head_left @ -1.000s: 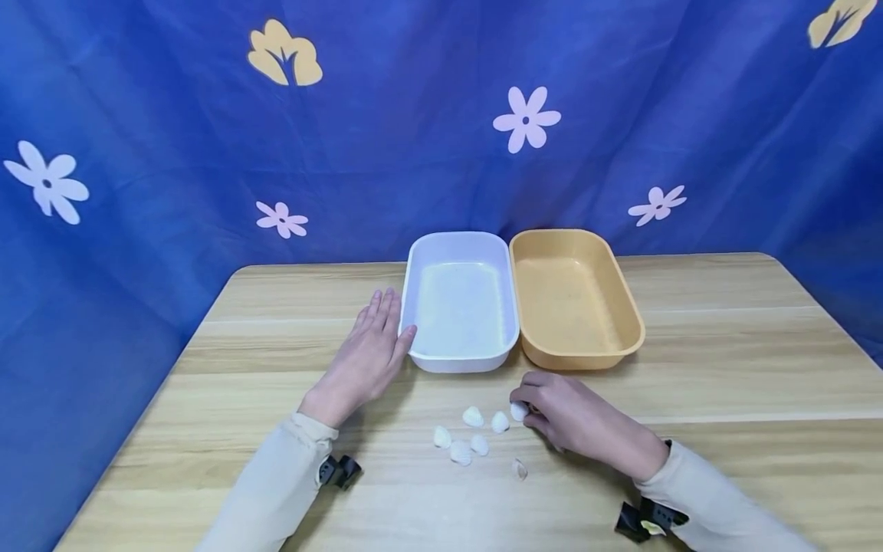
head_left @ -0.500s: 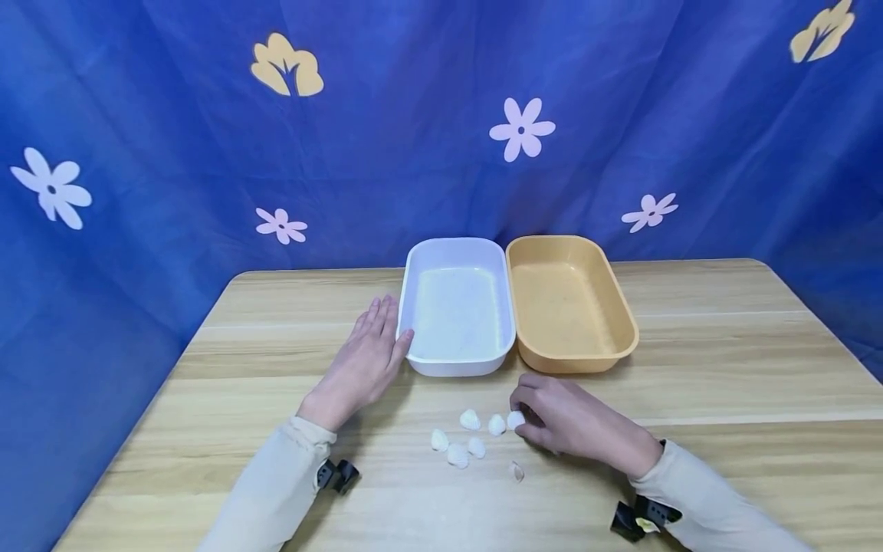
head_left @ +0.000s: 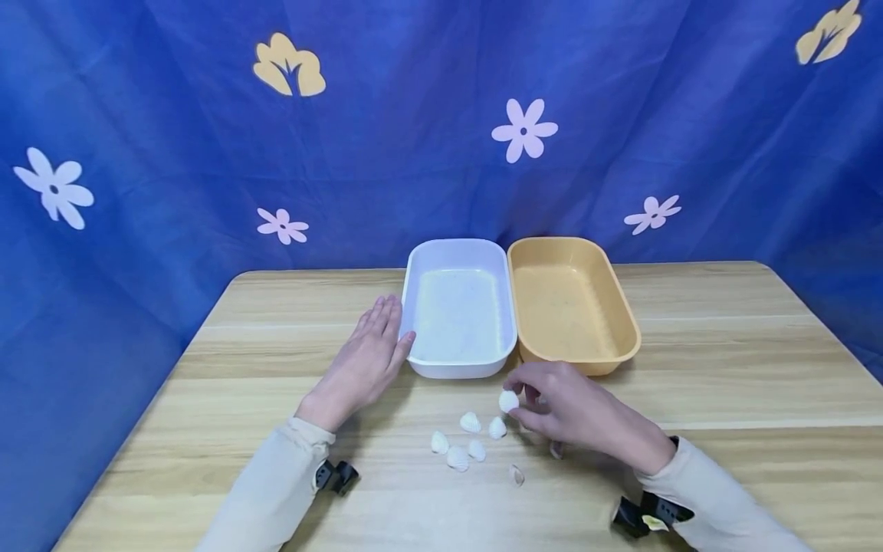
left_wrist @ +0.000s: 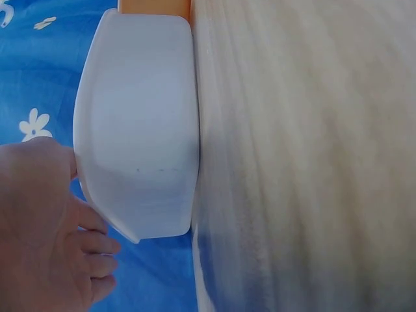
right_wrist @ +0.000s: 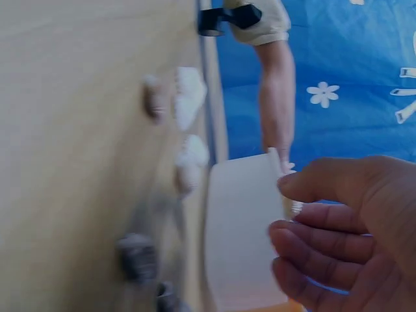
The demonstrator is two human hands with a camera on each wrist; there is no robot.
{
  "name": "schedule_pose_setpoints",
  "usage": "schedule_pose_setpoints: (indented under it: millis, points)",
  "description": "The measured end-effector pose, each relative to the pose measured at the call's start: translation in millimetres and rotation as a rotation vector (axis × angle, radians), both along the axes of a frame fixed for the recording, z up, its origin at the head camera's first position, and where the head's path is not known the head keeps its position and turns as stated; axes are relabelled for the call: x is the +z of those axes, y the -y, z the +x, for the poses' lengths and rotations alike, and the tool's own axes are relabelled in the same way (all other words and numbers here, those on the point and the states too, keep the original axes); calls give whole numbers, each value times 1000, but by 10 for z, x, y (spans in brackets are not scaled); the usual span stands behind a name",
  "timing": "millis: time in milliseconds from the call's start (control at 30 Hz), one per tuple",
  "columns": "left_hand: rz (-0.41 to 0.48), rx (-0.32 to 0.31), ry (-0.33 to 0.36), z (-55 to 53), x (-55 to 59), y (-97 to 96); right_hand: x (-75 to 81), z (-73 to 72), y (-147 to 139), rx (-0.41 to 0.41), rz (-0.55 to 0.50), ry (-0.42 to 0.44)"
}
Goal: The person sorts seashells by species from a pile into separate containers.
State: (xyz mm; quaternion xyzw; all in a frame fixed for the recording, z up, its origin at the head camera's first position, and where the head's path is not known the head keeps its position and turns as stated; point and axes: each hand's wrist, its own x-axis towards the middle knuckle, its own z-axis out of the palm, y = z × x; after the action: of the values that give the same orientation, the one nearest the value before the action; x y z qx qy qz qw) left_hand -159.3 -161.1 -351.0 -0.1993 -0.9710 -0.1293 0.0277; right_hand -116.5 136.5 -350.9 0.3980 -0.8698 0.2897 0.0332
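Observation:
My right hand (head_left: pixel 572 410) pinches a white ribbed seashell (head_left: pixel 508 401) between thumb and fingers, raised over the table just in front of the two bins. In the right wrist view the fingers largely hide that shell (right_wrist: pixel 296 209). Against the left side of the white bin (head_left: pixel 458 370) lies my left hand (head_left: pixel 364 364), its fingers straight and its thumb at the rim. Several white seashells (head_left: pixel 458 458) lie loosely grouped on the table between the hands. Closer to the front is a small brownish shell (head_left: pixel 516 475), and another small shell (head_left: pixel 556 450) shows beneath the right hand.
An orange-yellow bin (head_left: pixel 576 360) stands right beside the white one; no shells show in either. Both are at the back of the wood-grain table (head_left: pixel 731 368), before a blue curtain (head_left: pixel 386 153) with flower prints. Dark shells (right_wrist: pixel 138 257) appear in the right wrist view.
The right hand has lifted the white seashell off the table and moved it slightly toward the bins. The left hand stays at the white bin.

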Motion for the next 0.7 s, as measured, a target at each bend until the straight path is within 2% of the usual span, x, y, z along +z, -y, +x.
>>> schedule_pose_setpoints:
  millis: [200,333,467,700]
  points:
    - [1,-4,-6,8,-4,15,130,-94,88,-9,-133,-78]
    - [3,-8,-14,0,-7,3,181,-189,213,-113,-161,-85]
    - [7,-8,-13,4,-4,4,208,-318,360,-247,-153,-50]
    - [9,1,1,12,-1,-2,190,-531,571,-363,-79,16]
